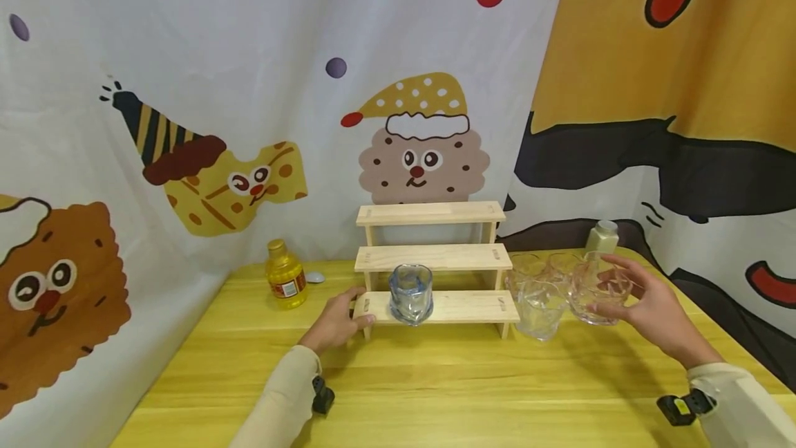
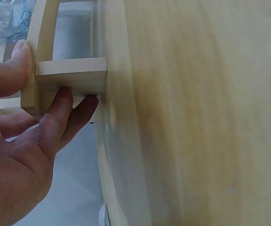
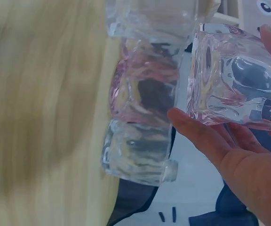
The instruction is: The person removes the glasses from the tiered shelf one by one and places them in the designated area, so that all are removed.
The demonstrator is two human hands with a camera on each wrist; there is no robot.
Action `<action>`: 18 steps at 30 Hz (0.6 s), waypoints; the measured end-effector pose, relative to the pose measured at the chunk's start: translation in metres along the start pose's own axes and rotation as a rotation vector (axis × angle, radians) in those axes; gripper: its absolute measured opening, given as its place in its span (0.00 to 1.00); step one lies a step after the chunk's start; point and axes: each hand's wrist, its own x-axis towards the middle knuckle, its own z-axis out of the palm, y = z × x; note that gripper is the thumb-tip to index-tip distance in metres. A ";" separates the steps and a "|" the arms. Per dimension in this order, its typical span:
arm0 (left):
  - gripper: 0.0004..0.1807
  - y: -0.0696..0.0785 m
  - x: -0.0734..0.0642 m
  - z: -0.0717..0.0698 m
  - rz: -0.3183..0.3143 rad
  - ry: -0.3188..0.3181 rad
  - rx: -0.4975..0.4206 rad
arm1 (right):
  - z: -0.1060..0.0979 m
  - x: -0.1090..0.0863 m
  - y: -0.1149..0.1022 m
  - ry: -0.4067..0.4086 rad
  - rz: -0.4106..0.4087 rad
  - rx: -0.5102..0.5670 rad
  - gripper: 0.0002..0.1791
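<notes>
A three-step wooden display rack (image 1: pixel 469 306) stands against the curtain. On its lowest step sits a bluish glass cup (image 1: pixel 410 296). My left hand (image 1: pixel 336 320) grips the left end of that step; in the left wrist view the thumb lies on top of the board and fingers (image 2: pixel 58 110) press on the side support. To the right of the rack, my right hand (image 1: pixel 653 310) holds a clear, pink-tinted glass cup (image 3: pixel 239 77) between thumb and fingers, lifted off the table in the right wrist view. Several similar cups, including a clear one (image 1: pixel 539 313), stand beside it.
At the back left are a yellow bottle (image 1: pixel 286 278) and a small whitish spoon-like object (image 1: pixel 315 277). A pale bottle with a light cap (image 1: pixel 602 237) stands behind the cups. The wooden table (image 1: pixel 435 393) ends at a printed curtain (image 1: pixel 249 88).
</notes>
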 end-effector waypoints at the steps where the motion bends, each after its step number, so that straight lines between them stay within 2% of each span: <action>1: 0.33 0.000 0.000 0.000 0.001 0.000 -0.001 | 0.000 0.001 0.002 -0.002 0.002 -0.010 0.50; 9: 0.34 0.001 -0.001 -0.002 -0.010 -0.010 -0.009 | 0.003 0.004 0.016 -0.011 0.034 -0.047 0.51; 18: 0.34 0.001 0.000 -0.002 -0.015 -0.026 -0.036 | 0.015 0.004 0.026 -0.076 0.103 -0.043 0.55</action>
